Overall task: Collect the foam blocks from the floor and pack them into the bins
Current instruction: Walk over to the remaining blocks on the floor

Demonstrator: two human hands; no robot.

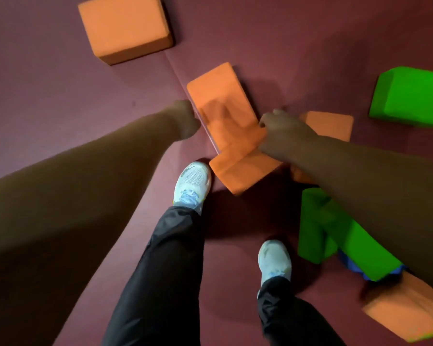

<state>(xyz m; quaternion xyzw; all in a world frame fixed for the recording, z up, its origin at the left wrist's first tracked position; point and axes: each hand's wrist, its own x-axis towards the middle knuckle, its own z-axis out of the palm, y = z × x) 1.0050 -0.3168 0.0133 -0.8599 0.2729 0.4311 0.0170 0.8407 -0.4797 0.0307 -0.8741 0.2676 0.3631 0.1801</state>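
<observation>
A long flat orange foam block [218, 96] lies on the maroon floor mat [60, 96] in front of my feet. My left hand [186, 121] is at its left edge with fingers curled against it. My right hand [284, 132] grips its near right corner, thumb on top. One end of this block rests on a second orange block [243, 171] by my left shoe. A third orange block [331, 123] shows behind my right wrist. No bin is in view.
A thick orange block [125, 28] sits at the top left. Green blocks lie at the right [410, 96] and lower right [335, 236], the latter over something blue [350, 265]. Another orange block [405, 313] is at the bottom right corner. My shoes [193, 181] stand near the pile.
</observation>
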